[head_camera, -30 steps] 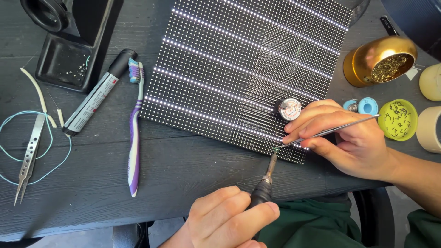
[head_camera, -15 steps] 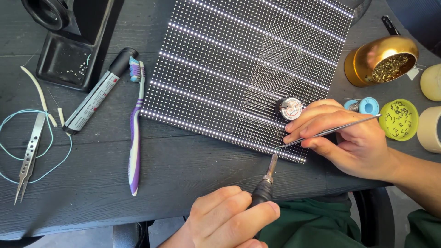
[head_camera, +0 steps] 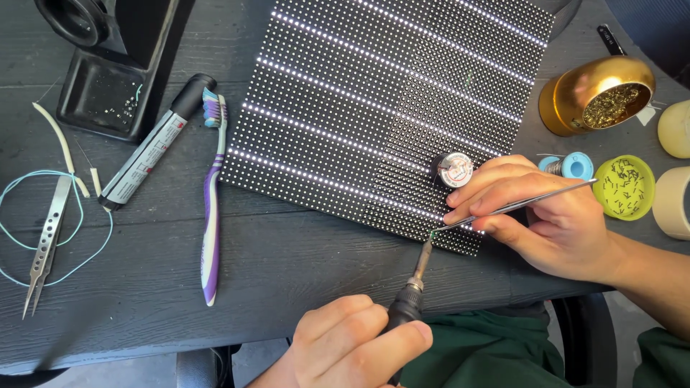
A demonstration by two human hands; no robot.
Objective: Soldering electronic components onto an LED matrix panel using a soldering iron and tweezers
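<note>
While gripping tweezers point(head_camera: 514, 206), right hand point(head_camera: 546, 223).

One head-worn view is given, aimed steeply down from close above the dark counter point(head_camera: 144, 287), with both hands seen at the near edge.

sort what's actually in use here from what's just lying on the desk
In use: soldering iron in left hand; thin tweezers in right hand; LED panel.
Lying about: toothbrush, marker pen, spare tweezers, gold bowl.
</note>
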